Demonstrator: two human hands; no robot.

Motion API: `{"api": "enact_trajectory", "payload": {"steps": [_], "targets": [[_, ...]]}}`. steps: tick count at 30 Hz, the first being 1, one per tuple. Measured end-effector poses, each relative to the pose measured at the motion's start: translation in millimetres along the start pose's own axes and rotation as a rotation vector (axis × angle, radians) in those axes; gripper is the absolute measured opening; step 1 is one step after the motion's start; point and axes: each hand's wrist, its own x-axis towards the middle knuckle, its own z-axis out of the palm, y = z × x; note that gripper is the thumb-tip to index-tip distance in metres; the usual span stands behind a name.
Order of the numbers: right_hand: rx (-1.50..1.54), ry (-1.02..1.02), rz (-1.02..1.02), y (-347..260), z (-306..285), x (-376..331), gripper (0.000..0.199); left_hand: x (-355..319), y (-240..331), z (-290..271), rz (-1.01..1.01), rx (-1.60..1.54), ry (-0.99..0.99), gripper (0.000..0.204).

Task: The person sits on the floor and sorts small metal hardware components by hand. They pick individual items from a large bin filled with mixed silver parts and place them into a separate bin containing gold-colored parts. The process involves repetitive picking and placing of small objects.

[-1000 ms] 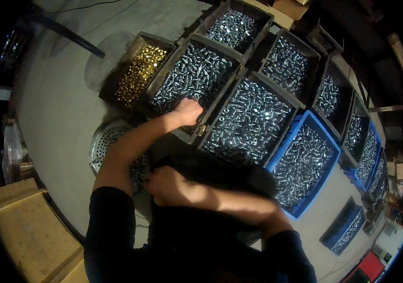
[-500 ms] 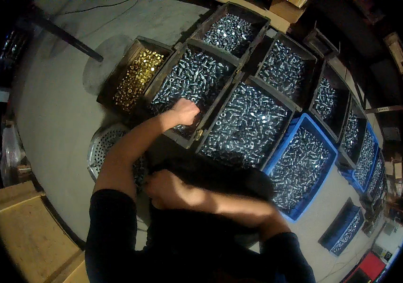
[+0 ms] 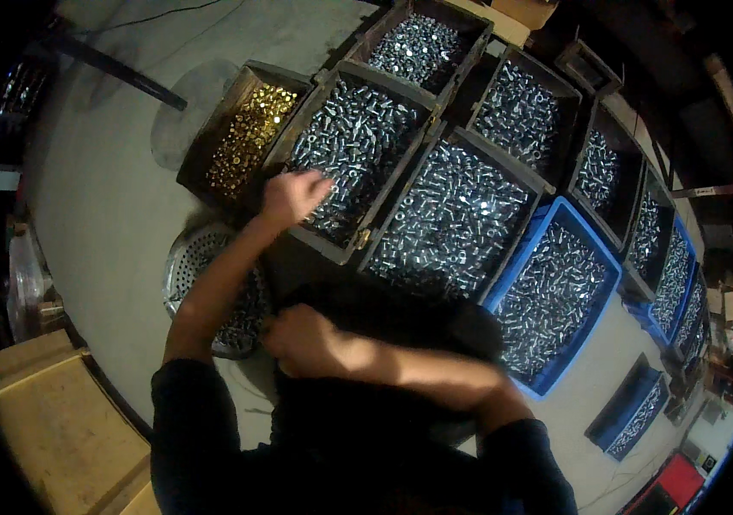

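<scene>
My left hand (image 3: 292,199) hovers at the near left corner of a dark open bin (image 3: 372,230) of silvery metal fittings (image 3: 353,129). Its fingers are curled together, and anything between them is too small to make out. Held close in front of my body, my right hand (image 3: 302,341) is bent inward with its fingers closed; what it grips, if anything, is hidden. Below my left forearm stands a round perforated metal basket (image 3: 179,270) with silvery pieces in it, partly covered by the arm.
Left of the fittings bin stands a narrower bin of brass-coloured nuts (image 3: 250,137). More bins of metal parts spread to the right, including a blue crate (image 3: 547,365). A cardboard box (image 3: 66,429) lies at lower left, and a dark post (image 3: 117,69) stands at upper left.
My left hand has moved left from over the fittings to the bin's near left corner. My right hand stays almost where it was.
</scene>
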Motion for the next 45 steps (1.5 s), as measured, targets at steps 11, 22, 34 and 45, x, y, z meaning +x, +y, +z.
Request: {"api": "enact_trajectory", "payload": {"steps": [11, 22, 34, 45], "targets": [[0.039, 0.011, -0.063, -4.5, -0.5, 1.2, 0.008, -290.9, -183.4, 32.1, -0.712, 0.111, -0.161, 0.037], [0.033, -0.290, 0.004, -5.5, -12.6, 4.5, 0.019, -33.5, -24.2, -16.3, 0.096, -0.165, -0.060, 0.044], [0.052, -0.272, 0.026, -2.7, -9.7, 1.9, 0.015, 31.5, -7.8, 33.8, 0.377, 0.261, -0.561, 0.048], [0.012, 0.027, -0.067, 2.4, -0.3, 0.2, 0.008, 35.5, -6.0, 37.1, 0.281, 0.234, -0.454, 0.033]]}}
